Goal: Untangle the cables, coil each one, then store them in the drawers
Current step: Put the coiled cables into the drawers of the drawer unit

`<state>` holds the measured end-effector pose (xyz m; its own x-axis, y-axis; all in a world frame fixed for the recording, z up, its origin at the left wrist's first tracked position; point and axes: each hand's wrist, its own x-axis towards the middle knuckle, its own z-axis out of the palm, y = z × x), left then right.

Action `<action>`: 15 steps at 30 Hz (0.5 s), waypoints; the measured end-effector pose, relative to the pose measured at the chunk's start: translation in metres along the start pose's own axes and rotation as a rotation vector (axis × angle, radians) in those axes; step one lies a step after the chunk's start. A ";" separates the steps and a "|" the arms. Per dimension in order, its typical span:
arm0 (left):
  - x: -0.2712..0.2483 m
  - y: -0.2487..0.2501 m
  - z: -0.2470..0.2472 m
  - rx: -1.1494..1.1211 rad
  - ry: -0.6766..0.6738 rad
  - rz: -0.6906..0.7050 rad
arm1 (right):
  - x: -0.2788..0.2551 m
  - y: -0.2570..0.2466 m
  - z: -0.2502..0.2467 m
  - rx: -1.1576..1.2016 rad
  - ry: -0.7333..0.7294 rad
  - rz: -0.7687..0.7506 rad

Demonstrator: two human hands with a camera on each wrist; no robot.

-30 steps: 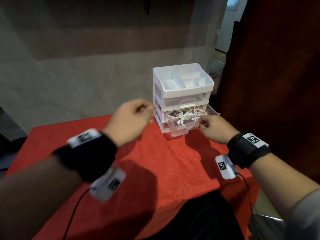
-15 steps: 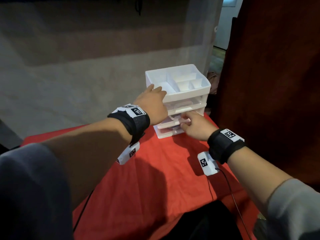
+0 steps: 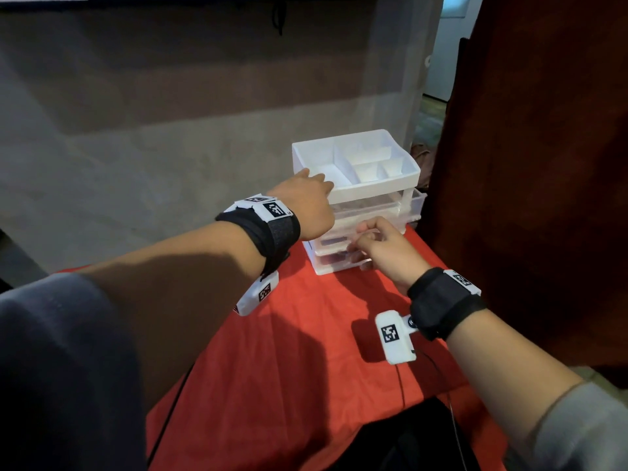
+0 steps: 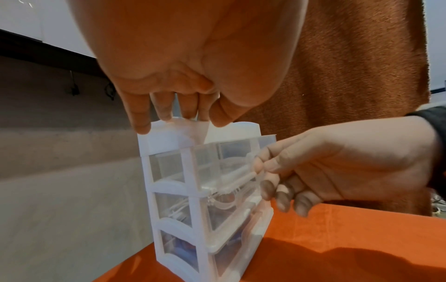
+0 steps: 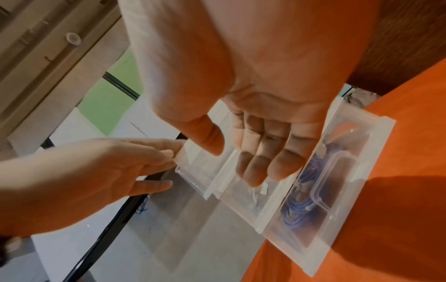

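Observation:
A white three-drawer unit stands at the far right of the red-clothed table. My left hand lies on the front left corner of its divided top tray, fingers straight on the rim. My right hand is at the drawer fronts, its fingers nearly straight against the middle drawer. That drawer sits pushed in and holds a coiled white cable. A blue cable lies coiled in the bottom drawer.
A brown curtain hangs close beside the unit on the right, and a grey wall rises behind the table. The table's right edge runs just past the unit. Thin black cords trail from my wrist cameras over the near edge.
The middle drawer with the white cable, pulled out a second ago, is now pushed in under my right hand. My left hand has moved from mid-air onto the unit's top.

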<state>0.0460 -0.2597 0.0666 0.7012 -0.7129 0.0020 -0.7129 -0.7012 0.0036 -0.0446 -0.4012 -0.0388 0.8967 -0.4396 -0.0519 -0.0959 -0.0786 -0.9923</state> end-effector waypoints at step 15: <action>-0.102 -0.056 0.030 -0.373 0.276 0.108 | -0.060 0.012 0.007 -0.227 -0.118 -0.031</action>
<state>0.0142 -0.1477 0.0361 0.6332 -0.7186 0.2876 -0.7682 -0.5378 0.3474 -0.0967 -0.3695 -0.0479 0.9437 -0.3273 -0.0476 -0.1500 -0.2952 -0.9436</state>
